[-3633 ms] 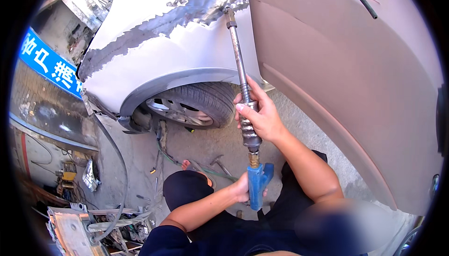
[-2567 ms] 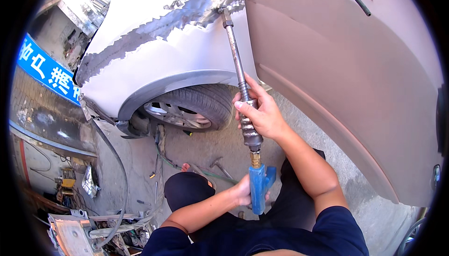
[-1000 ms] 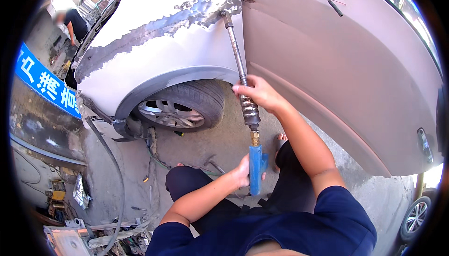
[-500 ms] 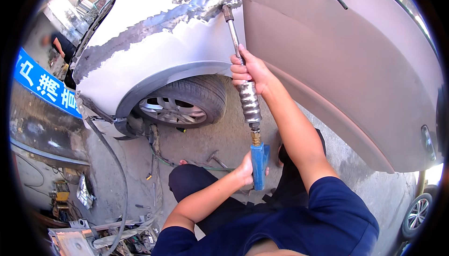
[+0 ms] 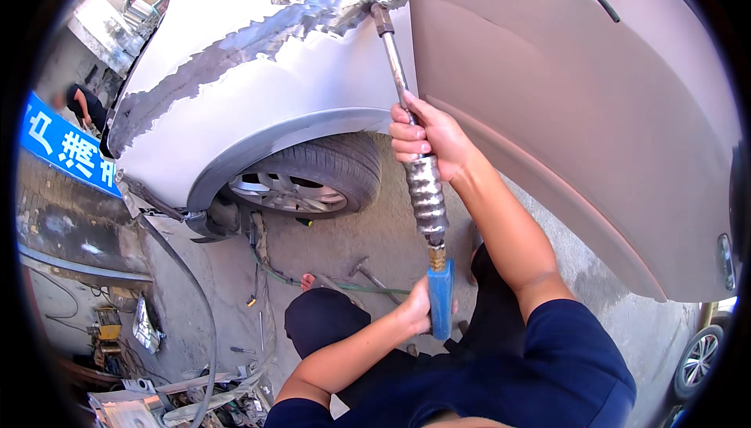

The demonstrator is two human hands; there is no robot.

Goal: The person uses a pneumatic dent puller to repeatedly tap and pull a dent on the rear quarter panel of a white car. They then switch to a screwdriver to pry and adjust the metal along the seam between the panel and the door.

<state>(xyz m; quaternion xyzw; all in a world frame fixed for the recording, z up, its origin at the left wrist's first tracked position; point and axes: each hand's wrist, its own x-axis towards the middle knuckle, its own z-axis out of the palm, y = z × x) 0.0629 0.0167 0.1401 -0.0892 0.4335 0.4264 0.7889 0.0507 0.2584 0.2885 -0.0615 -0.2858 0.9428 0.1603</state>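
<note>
Left hand (image 5: 418, 304) clasps blue handle (image 5: 442, 303), probably steadying it. Right hand (image 5: 434, 135) wraps steel shaft (image 5: 394, 62) (tip (image 5: 379, 10) at scraped fender (image 5: 313, 76)).

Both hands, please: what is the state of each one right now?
Left hand: closed, holding the blue handle of the tool.
Right hand: closed around the tool's metal rod, by its ribbed sleeve.
</note>
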